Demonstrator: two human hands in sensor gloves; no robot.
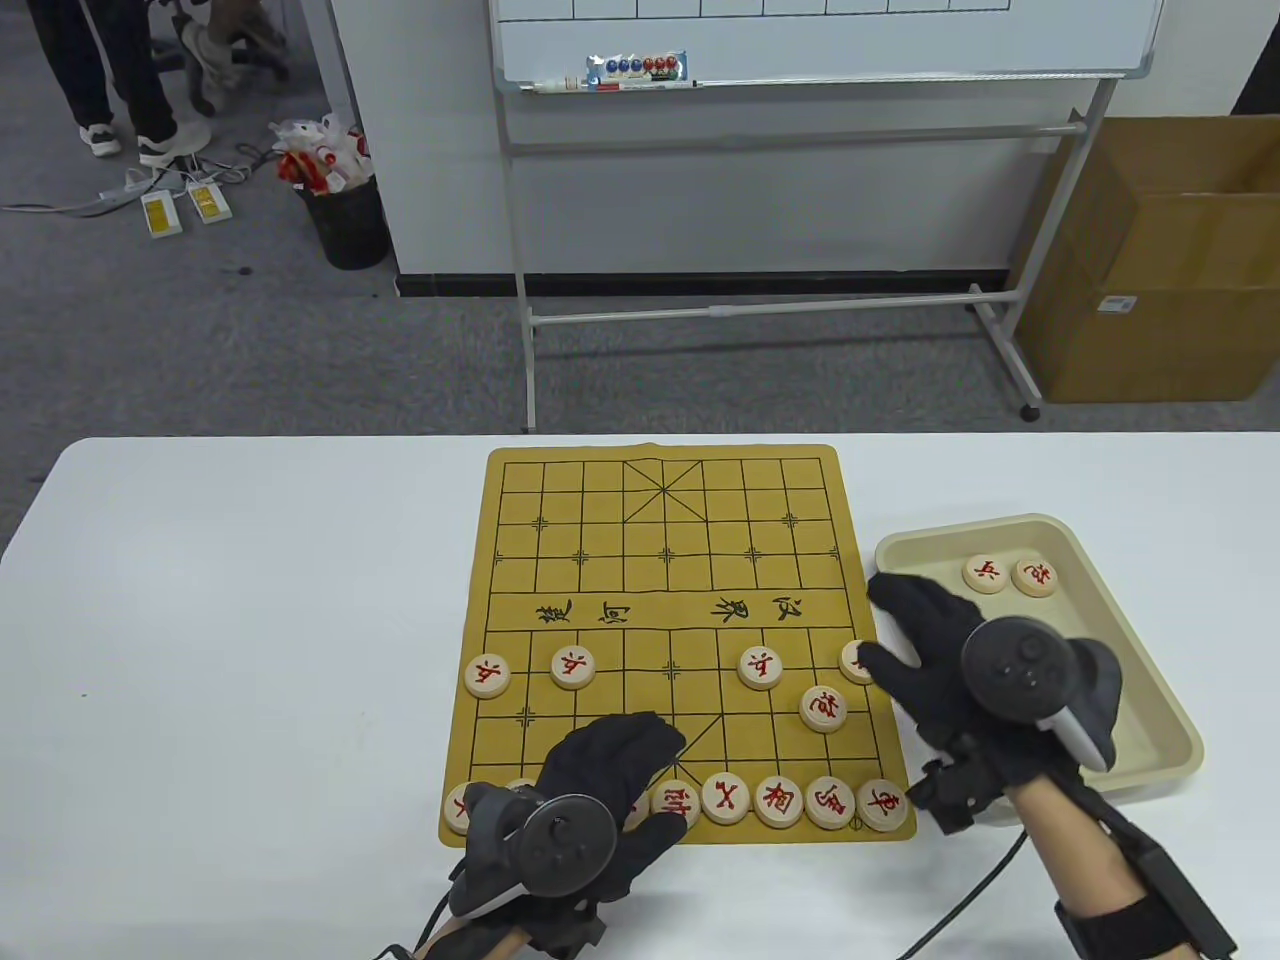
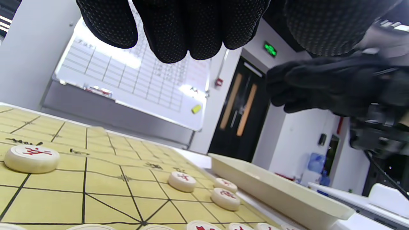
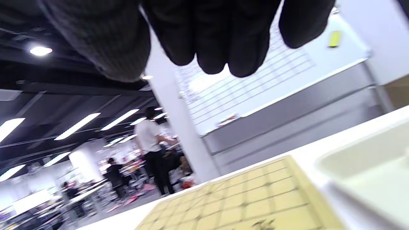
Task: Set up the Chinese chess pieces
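The yellow board [image 1: 660,560] lies mid-table. Red-lettered wooden pieces stand on its near half: a back row [image 1: 778,800], soldiers [image 1: 573,667] and a cannon [image 1: 824,708]. My left hand [image 1: 645,775] hovers over the back row's left part and hides some pieces; its fingers [image 2: 179,32] show nothing held. My right hand [image 1: 890,625] is spread between the board's right edge and the beige tray [image 1: 1150,690], its thumb by the rightmost soldier [image 1: 855,660]. Two pieces [image 1: 984,574] lie in the tray. The right wrist view shows bare fingers [image 3: 217,38] above the board [image 3: 243,204].
The board's far half holds no pieces. A whiteboard on a stand [image 1: 820,40] and a cardboard box [image 1: 1160,260] stand behind the table. White tabletop [image 1: 250,620] stretches left of the board.
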